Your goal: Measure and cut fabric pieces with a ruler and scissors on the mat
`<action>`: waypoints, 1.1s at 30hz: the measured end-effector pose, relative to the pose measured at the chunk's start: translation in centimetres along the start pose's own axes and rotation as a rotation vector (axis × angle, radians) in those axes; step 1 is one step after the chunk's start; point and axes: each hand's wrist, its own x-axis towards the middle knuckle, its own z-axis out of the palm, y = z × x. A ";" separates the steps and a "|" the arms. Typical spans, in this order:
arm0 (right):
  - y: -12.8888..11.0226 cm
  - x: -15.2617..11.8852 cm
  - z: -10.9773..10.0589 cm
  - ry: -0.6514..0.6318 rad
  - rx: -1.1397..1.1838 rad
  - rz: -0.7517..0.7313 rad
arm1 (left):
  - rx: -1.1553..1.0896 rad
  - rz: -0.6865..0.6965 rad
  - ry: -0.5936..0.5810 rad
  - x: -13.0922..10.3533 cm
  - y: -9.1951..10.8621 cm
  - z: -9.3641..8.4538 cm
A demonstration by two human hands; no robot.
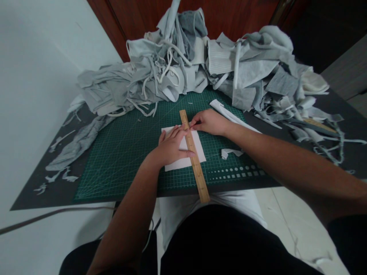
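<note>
A white square piece point(183, 163) lies on the green cutting mat point(123, 152). Across it runs a wooden ruler point(197, 172), its near end sticking out past the table's front edge. My left hand point(170, 147) is spread over the white piece, with fingers pressing on the ruler. At the ruler's right side, near its far end, my right hand point(209, 122) is closed in a pinch around a small reddish thing, mostly hidden by the fingers, its tip at the ruler's edge.
Heaps of grey and white fabric scraps point(243, 65) line the back of the table. A rolled white strip point(232, 116) lies beyond my right forearm, and a small white scrap point(231, 152) nearer. More scraps point(69, 175) lie at the left edge.
</note>
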 end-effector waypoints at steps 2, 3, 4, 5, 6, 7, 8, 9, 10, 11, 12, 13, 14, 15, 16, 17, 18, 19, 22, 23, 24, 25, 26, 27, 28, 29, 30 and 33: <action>0.1 0.0 0.1 0.003 -0.002 -0.009 | -0.001 0.000 -0.003 0.1 -0.1 0.0; 0.2 0.0 0.2 0.007 -0.002 -0.017 | -0.002 -0.003 -0.006 0.1 -0.1 0.1; 0.2 0.0 0.3 0.014 -0.002 -0.026 | -0.003 -0.007 -0.007 0.1 -0.1 0.1; 0.2 -0.1 0.3 0.023 -0.002 -0.033 | -0.004 -0.010 -0.007 0.1 -0.1 0.1; 0.1 -0.2 0.4 0.034 -0.002 -0.037 | -0.006 -0.012 -0.006 0.1 -0.1 0.1; 0.1 -0.4 0.5 0.045 -0.003 -0.043 | -0.008 -0.014 -0.004 0.1 0.0 0.1; -0.1 -0.5 0.6 0.056 -0.005 -0.049 | -0.009 -0.013 -0.001 0.0 0.0 0.1; -0.2 -0.7 0.7 0.068 -0.008 -0.056 | -0.010 -0.011 0.001 0.0 0.0 0.0; -0.3 -0.8 0.8 0.078 -0.010 -0.063 | -0.010 -0.010 0.003 0.0 0.0 0.0; -0.4 -1.0 0.9 0.088 -0.009 -0.068 | -0.011 -0.009 0.005 -0.1 0.0 0.1; -0.5 -1.0 0.9 0.095 -0.006 -0.070 | -0.011 -0.008 0.009 -0.1 0.0 0.1; -0.6 -1.1 1.0 0.100 0.000 -0.067 | -0.011 -0.007 0.013 -0.1 0.0 0.1; -0.6 -1.1 1.0 0.102 0.007 -0.062 | -0.011 -0.006 0.015 -0.1 -0.1 0.1; -0.6 -1.1 1.0 0.101 0.015 -0.057 | -0.010 -0.007 0.018 -0.1 -0.1 0.1; -0.6 -1.1 1.0 0.100 0.023 -0.050 | -0.010 -0.008 0.019 -0.1 -0.1 0.1; -0.6 -1.1 1.1 0.100 0.030 -0.044 | -0.011 -0.009 0.019 -0.1 -0.1 0.1; -0.6 -1.1 1.1 0.101 0.036 -0.039 | -0.012 -0.010 0.020 -0.1 -0.1 0.1; -0.6 -1.1 1.1 0.103 0.041 -0.035 | -0.014 -0.010 0.018 -0.1 -0.1 0.2; -0.4 -1.2 1.1 0.107 0.048 -0.042 | -0.017 -0.009 0.016 -0.2 -0.1 0.2; -0.4 -1.3 1.2 0.104 0.049 -0.052 | -0.017 -0.009 0.016 -0.2 -0.1 0.2; -0.3 -1.3 1.2 0.099 0.053 -0.066 | -0.018 -0.010 0.016 -0.2 -0.1 0.2; -0.3 -1.4 1.2 0.092 0.057 -0.084 | -0.018 -0.010 0.018 -0.2 -0.1 0.2; -0.2 -1.5 1.3 0.087 0.062 -0.102 | -0.019 -0.010 0.020 -0.2 -0.1 0.2; -0.2 -1.6 1.3 0.085 0.065 -0.119 | -0.019 -0.009 0.022 -0.2 -0.1 0.2; -0.2 -1.6 1.4 0.089 0.064 -0.131 | -0.019 -0.008 0.024 -0.2 -0.1 0.2; -0.2 -1.7 1.5 0.101 0.060 -0.134 | -0.018 -0.008 0.024 -0.2 -0.1 0.2; -0.2 -1.7 1.6 0.117 0.052 -0.129 | -0.017 -0.008 0.023 -0.3 -0.1 0.2; -0.1 -1.7 1.9 0.147 0.041 -0.104 | -0.016 -0.015 0.018 -0.3 -0.1 0.1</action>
